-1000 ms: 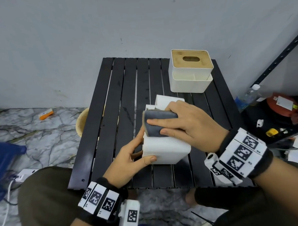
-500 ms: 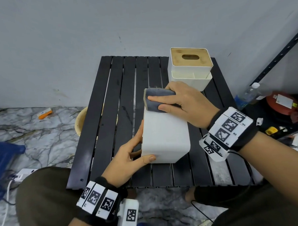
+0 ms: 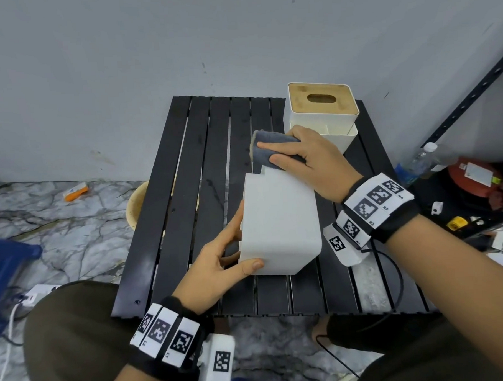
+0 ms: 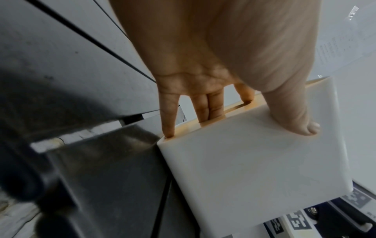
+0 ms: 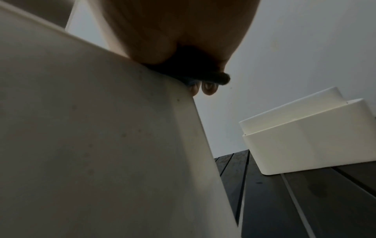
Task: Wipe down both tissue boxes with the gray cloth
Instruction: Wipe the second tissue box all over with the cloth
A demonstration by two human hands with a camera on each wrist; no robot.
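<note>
Behind right hand [image 3: 318, 161] and gray cloth [image 3: 262, 156], a wood-lidded tissue box [image 3: 323, 112] stands.

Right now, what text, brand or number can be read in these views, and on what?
None legible.
Wristband code tags: patterns only, tiny marks unreadable.
White label on the red object: blurred.
Printed sheet: print too blurred.
Near tissue box and lidded tissue box: no markings visible.

Slatted table [image 3: 181, 193], bottle [image 3: 416, 161], perhaps a basin [image 3: 135, 204] beneath.

Cloth [image 3: 274, 154] atop near box [image 3: 278, 226]; second box [image 3: 321, 108] behind, on table [image 3: 185, 222].
</note>
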